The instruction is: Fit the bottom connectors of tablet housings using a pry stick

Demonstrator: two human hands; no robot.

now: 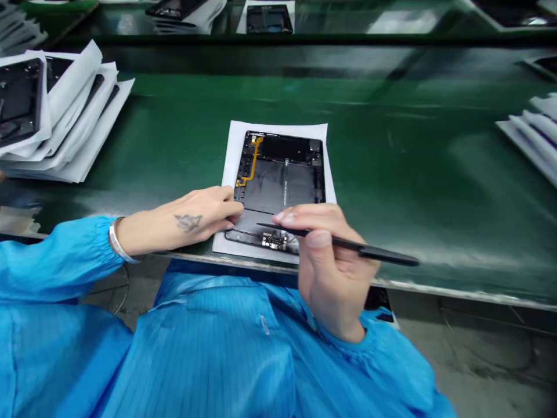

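Observation:
An open black tablet housing lies on a white sheet near the bench's front edge. An orange flex cable runs down its upper left side, and a small circuit board sits at its lower edge. My left hand rests at the housing's left edge with its fingers curled; whether anything is between them is hidden. In my right hand, black tweezers are pinched between thumb and fingers. Their tip points left, just above the small board; contact cannot be made out.
Stacked housings with white sheets stand at the left of the green bench. Another stack of sheets is at the right edge. A raised shelf across the back holds another device and further stacks.

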